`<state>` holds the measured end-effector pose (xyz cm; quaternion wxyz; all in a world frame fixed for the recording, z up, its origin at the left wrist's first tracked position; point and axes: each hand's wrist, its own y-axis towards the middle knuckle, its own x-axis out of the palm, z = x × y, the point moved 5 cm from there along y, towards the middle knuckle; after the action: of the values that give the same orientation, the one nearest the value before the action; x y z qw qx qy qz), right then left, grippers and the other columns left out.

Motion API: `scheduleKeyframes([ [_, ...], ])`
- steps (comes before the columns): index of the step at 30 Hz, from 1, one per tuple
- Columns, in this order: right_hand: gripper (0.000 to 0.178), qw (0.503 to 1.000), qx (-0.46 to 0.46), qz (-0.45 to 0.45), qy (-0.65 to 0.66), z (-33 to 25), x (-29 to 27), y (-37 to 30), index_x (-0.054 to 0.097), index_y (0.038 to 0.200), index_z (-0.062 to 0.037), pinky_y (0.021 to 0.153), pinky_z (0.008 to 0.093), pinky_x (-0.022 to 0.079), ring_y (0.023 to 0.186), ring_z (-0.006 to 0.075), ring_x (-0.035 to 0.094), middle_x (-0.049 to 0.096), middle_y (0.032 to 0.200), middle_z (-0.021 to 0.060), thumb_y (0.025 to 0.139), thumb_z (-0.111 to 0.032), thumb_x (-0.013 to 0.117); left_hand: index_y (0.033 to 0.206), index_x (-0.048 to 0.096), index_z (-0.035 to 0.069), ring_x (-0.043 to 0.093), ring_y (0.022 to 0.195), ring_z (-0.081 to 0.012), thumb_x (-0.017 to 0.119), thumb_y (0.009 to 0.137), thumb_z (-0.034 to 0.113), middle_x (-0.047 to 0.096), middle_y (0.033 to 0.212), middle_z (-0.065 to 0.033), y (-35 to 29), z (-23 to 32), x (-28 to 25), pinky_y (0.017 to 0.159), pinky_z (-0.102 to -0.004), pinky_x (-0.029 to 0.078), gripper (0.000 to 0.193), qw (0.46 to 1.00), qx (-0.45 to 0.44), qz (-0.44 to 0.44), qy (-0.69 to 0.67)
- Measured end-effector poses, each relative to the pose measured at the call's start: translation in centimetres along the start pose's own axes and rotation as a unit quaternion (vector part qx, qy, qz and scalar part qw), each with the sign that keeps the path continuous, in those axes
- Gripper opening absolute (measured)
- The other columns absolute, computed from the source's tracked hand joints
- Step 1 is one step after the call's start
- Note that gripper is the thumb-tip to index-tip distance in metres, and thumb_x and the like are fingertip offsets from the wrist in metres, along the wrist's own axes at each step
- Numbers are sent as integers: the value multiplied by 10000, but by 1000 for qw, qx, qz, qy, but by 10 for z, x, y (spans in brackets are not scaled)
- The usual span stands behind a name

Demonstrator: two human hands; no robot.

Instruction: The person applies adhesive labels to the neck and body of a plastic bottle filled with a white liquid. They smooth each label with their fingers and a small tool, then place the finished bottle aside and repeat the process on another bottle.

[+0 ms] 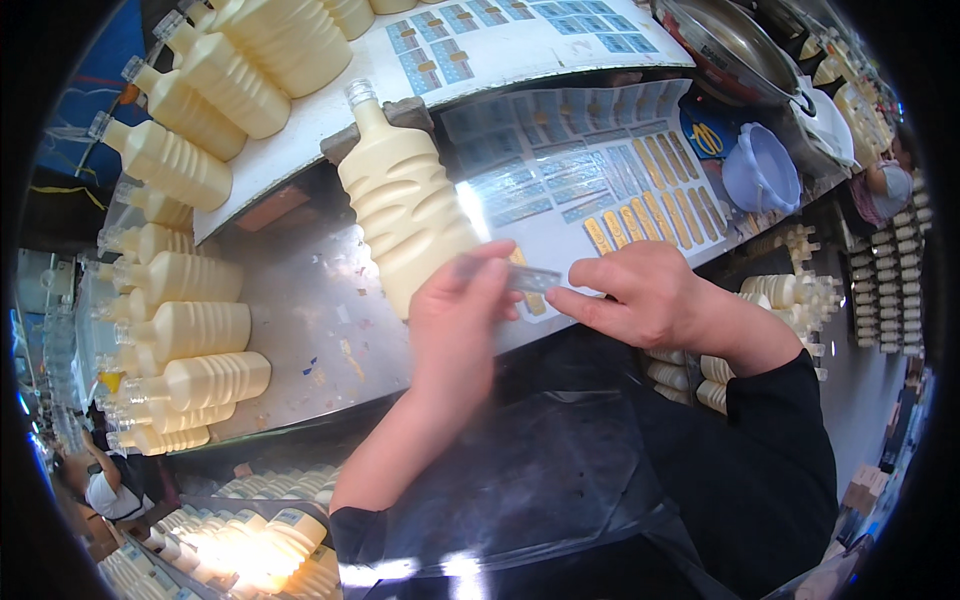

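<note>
A cream ribbed plastic bottle (404,205) with a clear neck lies on the shiny metal table (300,320), neck pointing away from me. My left hand (455,325) rests against its lower end and pinches one end of a small sticker label (530,278). My right hand (640,295) pinches the other end of that label, just right of the bottle. Sheets of blue and gold sticker labels (600,175) lie under and beyond my right hand.
Several more cream bottles lie in rows at the left (190,330) and on the white board at the top left (230,80). A pale blue plastic jug (762,170) and a metal basin (730,45) stand at the far right. More bottles lie below the table edge (780,295).
</note>
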<state>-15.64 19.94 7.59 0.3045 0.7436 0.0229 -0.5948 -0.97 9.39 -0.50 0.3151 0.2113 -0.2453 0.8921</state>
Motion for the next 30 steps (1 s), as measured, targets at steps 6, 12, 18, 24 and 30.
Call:
scheduleKeyframes([
  [6,377,931,224,82,274,39,23,17,691,1265,-73,607,273,500,693,124,619,679,1061,73,907,-183,733,1228,702,-6,629,807,-124,663,1024,132,699,955,-51,-2,38,-3,713,-264,506,250,989,112,42,88],
  [12,351,634,366,-31,681,48,86,60,666,1277,-17,804,252,484,917,87,605,678,1101,50,985,-210,678,1224,704,-21,617,806,-115,658,1029,133,703,976,-46,8,57,-16,709,-258,489,253,972,194,54,125],
  [18,209,644,374,2,668,66,89,90,714,1119,-15,582,198,446,650,44,547,684,882,-1,986,-175,694,1227,711,-24,569,777,-64,638,1041,129,672,911,-10,27,76,-38,687,-219,447,251,946,252,117,167],
  [24,141,802,383,59,455,95,79,118,690,961,-20,649,194,454,735,12,572,674,844,-23,946,-159,710,969,716,3,571,861,-85,729,963,150,624,920,-8,57,95,-60,786,-242,471,148,911,256,204,252],
  [30,115,759,436,83,476,113,106,119,655,906,-36,653,199,443,738,15,559,646,827,-35,921,-137,708,962,662,28,557,792,-60,772,938,143,645,913,10,87,90,-87,736,-222,457,161,923,231,219,214],
])
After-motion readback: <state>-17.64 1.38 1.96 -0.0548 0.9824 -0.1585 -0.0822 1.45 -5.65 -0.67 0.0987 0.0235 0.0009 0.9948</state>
